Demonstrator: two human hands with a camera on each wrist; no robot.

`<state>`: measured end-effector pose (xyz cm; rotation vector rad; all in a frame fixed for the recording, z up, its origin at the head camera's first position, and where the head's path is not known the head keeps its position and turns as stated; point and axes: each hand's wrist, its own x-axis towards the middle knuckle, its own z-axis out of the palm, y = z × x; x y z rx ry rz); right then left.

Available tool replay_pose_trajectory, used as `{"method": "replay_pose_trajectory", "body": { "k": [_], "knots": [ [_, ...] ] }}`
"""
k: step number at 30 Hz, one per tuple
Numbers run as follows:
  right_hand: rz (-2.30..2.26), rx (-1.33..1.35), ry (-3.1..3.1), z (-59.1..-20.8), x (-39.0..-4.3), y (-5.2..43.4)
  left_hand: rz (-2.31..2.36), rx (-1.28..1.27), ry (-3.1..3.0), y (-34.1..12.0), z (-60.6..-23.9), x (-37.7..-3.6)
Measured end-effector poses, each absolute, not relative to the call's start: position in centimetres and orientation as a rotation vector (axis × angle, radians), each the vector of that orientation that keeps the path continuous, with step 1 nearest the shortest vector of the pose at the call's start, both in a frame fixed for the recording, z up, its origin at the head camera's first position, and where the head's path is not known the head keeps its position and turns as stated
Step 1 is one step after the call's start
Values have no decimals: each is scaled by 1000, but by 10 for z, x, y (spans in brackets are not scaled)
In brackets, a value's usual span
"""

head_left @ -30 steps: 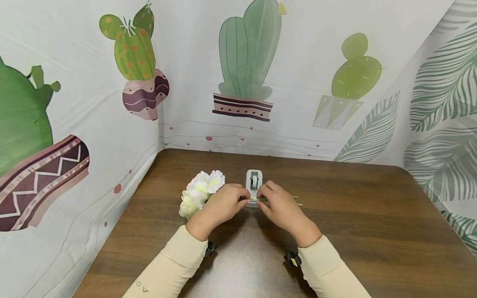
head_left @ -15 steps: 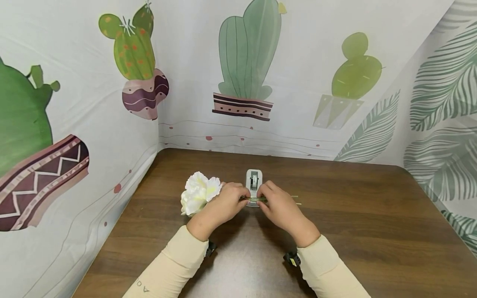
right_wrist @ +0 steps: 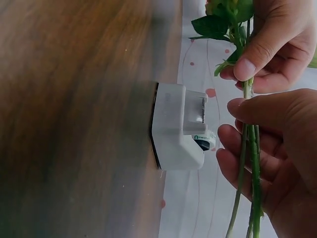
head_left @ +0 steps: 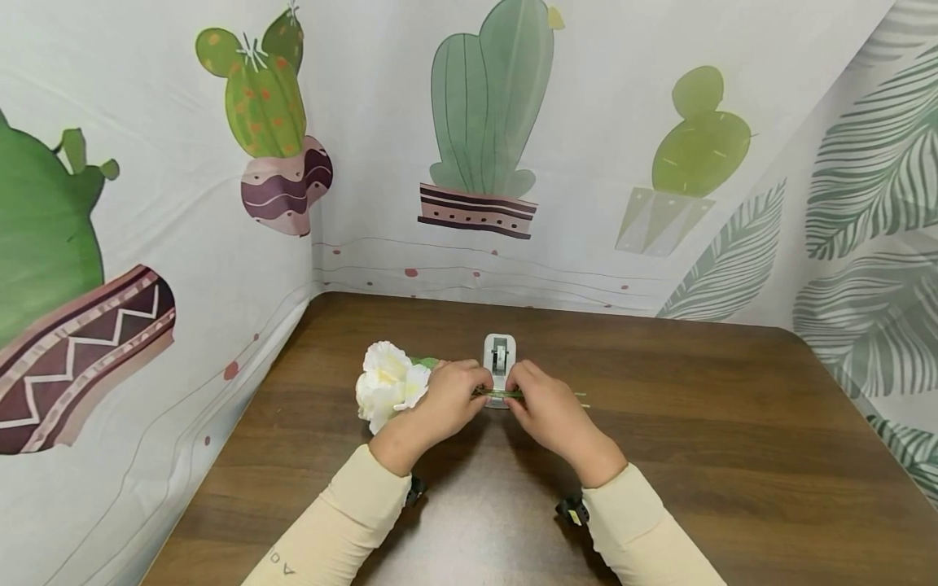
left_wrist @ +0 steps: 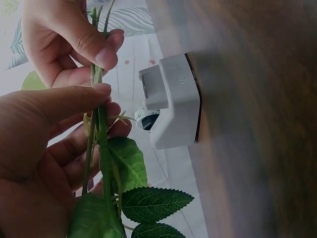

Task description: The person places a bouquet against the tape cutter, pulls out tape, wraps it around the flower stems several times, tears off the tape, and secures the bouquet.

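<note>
Blooms [head_left: 385, 384] rolled lower since before, stems [head_left: 500, 393] pinched between left hand [head_left: 447, 400] and right hand [head_left: 545, 405] (fingers curled) above dispenser [head_left: 500, 356].

Left hand [head_left: 447, 399] and right hand [head_left: 545, 403] side by side, fingers curled, pinching

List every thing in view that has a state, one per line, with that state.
left hand: pinches the flower stems, thumb on top.
right hand: pinches the same stems beside it.
flower stems: bunched together, held level above the table, just in front of the dispenser.
white flowers: at the left end of the bunch, off the table.
tape dispenser: upright on the table, untouched.
</note>
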<state>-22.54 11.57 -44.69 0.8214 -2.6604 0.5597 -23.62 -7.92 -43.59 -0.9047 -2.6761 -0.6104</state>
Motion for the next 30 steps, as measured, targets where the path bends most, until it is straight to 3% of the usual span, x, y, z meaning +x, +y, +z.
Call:
{"method": "replay_pose_trajectory", "body": {
  "k": [22,30],
  "knots": [
    [513,900,-2567,-447,-226,115,-727,-880,-2802,-83,-430,-235],
    [489,910,-2513,-447,-228,117,-650,-976,-2816,-87,-427,-236]
  ]
}}
